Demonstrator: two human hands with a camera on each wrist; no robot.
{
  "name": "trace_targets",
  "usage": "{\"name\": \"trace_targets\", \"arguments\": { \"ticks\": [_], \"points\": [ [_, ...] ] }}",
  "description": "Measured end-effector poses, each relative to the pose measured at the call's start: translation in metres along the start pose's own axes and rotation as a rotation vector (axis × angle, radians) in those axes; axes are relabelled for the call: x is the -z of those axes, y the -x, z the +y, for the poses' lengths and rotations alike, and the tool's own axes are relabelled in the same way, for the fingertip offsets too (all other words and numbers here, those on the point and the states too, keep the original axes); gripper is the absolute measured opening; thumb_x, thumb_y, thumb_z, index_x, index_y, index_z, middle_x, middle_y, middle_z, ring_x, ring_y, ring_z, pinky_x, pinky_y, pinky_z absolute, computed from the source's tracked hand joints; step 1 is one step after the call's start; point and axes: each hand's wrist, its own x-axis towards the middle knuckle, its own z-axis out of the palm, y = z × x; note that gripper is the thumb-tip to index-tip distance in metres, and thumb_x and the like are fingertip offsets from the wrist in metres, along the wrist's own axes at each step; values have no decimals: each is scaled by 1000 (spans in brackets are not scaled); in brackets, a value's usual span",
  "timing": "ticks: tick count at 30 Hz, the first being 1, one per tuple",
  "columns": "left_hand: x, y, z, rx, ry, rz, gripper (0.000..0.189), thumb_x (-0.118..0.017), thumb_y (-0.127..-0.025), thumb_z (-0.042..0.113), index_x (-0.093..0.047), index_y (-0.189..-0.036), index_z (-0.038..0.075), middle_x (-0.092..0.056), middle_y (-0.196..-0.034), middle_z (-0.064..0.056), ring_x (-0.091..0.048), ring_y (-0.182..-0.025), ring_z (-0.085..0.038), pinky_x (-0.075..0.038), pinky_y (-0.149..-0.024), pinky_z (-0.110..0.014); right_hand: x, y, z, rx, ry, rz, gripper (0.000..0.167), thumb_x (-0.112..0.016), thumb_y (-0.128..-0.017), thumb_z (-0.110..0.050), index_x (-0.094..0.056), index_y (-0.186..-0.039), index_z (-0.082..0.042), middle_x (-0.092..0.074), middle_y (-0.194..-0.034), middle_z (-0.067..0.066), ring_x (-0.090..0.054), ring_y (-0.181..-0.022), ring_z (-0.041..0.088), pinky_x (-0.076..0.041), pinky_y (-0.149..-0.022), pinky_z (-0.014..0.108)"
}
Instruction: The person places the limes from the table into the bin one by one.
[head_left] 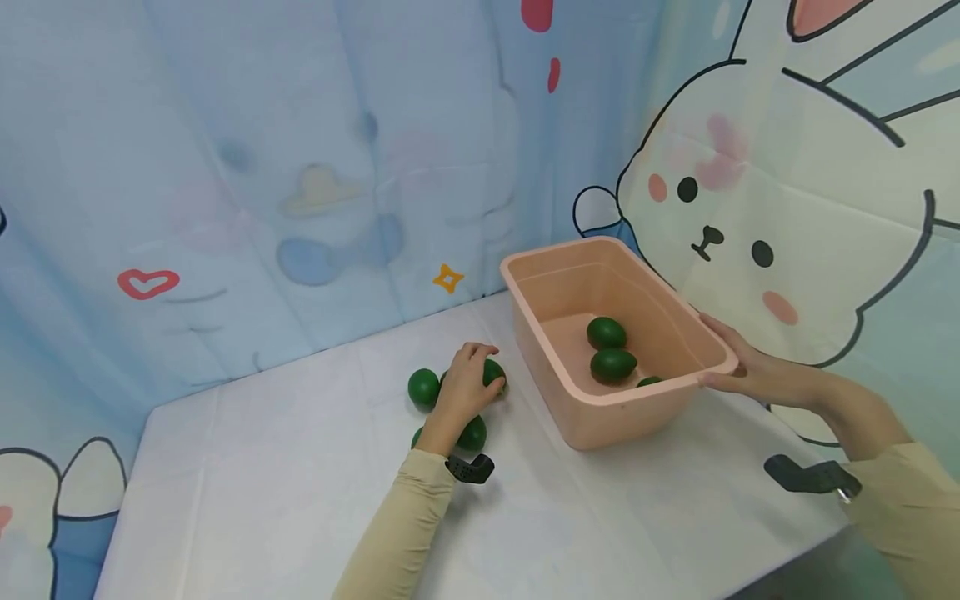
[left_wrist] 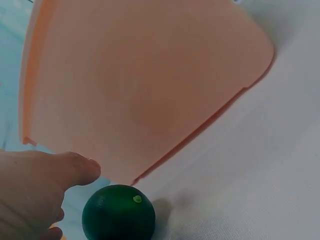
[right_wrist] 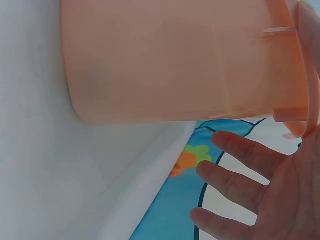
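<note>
My left hand (head_left: 465, 385) reaches over a cluster of dark green limes on the table, its fingers arched above a lime (head_left: 493, 374). In the left wrist view, the thumb (left_wrist: 75, 170) stands a little apart from a round lime (left_wrist: 119, 212). Another lime (head_left: 423, 389) lies left of the hand, and one (head_left: 472, 434) sits near the wrist; others are partly hidden. My right hand (head_left: 750, 367) holds the near right corner of a peach plastic basin (head_left: 555, 367), thumb at the rim, with several fingers (right_wrist: 235, 187) spread outside. Inside are limes (head_left: 612, 365).
The white-covered table (head_left: 285, 483) has its front edge at lower right. A blue cartoon curtain (head_left: 300, 167) stands behind it, with a large rabbit print (head_left: 720, 208) on the right. Black wrist mounts (head_left: 470, 469) are on both arms.
</note>
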Motion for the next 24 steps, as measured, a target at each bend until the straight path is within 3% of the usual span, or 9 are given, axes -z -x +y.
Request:
{"name": "trace_targets", "arguments": {
  "ticks": [13,24],
  "points": [
    [-13,-7,-2,77,-71,-104,56,-70,-85,31,-50,-135,14,-43,-141,-13,-45,-128,-28,-45,-101,-40,2,2,-1,-34,17,-4,96,-57,-92,-32,19,-150,-28,-3,-154,27,-24,-132,51,-37,-91,72],
    [-14,-9,-4,18,-255,-114,55,-70,-85,33,-51,-133,16,-47,-139,-16,-51,-124,-31,-45,-99,-44,3,3,-3,-29,15,-20,94,-56,-93,-31,20,-150,-26,-3,-153,28,-22,-131,55,-35,-88,75]
  ]
}}
